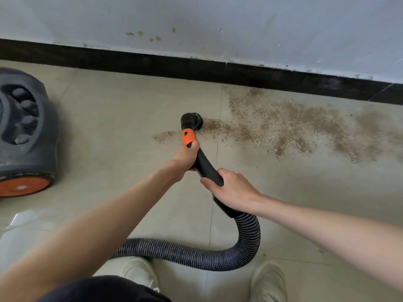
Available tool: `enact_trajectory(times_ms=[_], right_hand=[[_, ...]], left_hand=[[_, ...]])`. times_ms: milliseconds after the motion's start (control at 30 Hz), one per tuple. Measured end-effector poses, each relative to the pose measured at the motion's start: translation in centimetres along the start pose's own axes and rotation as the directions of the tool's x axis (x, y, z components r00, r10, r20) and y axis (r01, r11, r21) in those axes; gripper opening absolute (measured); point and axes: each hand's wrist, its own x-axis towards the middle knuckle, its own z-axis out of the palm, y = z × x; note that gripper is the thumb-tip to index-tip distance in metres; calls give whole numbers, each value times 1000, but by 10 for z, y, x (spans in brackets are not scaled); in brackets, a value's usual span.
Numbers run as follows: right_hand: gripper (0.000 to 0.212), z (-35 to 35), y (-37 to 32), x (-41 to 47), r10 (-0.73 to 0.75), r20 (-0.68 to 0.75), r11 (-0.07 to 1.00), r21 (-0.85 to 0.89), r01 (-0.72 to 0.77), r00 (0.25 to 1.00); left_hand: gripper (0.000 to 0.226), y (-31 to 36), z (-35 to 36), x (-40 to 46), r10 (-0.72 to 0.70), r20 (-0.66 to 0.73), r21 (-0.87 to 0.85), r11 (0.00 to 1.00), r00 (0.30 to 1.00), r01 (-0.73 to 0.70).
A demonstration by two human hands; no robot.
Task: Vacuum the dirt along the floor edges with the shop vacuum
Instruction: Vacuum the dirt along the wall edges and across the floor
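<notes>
A black vacuum wand with an orange collar [188, 137] ends in a round black brush nozzle [193, 120] that sits on the beige tile floor. My left hand [185, 158] grips the wand just below the orange collar. My right hand [231, 188] grips the black handle lower down, where the ribbed grey hose [248, 238] begins. Brown dirt [283, 127] is scattered over the floor to the right of the nozzle, up to the black baseboard [239, 75]. A small patch of dirt [162, 136] lies left of the nozzle.
The grey shop vacuum body [26, 131] with an orange wheel stands at the left edge. The hose loops across the floor in front of my two light shoes [269, 282]. A white wall with brown specks [218, 22] rises above the baseboard.
</notes>
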Motion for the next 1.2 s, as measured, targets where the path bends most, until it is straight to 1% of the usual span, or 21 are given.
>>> enact_trajectory(times_ms=[167,267,367,433,500,567,633,700,767,833,933,1033,1200], right_hand=[[43,-13,21,-9,107,-112,994,12,-106,988],[40,-18,26,-10,138,-132,990,18,-137,982],[40,-20,23,-2,130,-131,991,40,-126,983],[39,-23,16,9,100,-107,994,45,-96,989],[38,-26,4,21,55,-82,998,35,-52,995],[38,-26,-10,32,2,-49,1000,19,-1,999],[39,-19,-20,40,-59,19,998,-11,59,998],[42,-9,-28,43,-121,97,990,-63,127,988],[46,0,-37,44,-173,178,972,-131,198,969],[45,6,-45,40,-215,249,950,-172,262,944],[43,12,-46,27,-246,314,929,-195,316,917],[39,16,-37,12,-222,323,927,-224,302,920],[42,7,-20,2,-183,226,964,-148,219,957]], left_hand=[[24,14,39,2,45,107,68,996,993,-53],[24,19,50,4,55,159,99,992,986,-71],[23,23,47,11,69,162,90,992,984,-84],[22,28,39,17,81,135,76,993,988,-92],[23,32,24,22,82,73,41,996,994,-85],[23,31,4,27,66,4,-14,998,998,-66],[27,21,-19,26,28,-66,-61,998,997,-32],[30,4,-41,20,-23,-123,-115,993,992,8],[25,-11,-58,7,-71,-168,-200,979,983,36],[26,-25,-69,-8,-114,-200,-264,963,973,58],[25,-44,-73,-27,-141,-227,-290,954,964,71],[21,-55,-66,-37,-128,-205,-274,959,970,68],[26,-39,-46,-33,-67,-161,-193,981,985,35]])
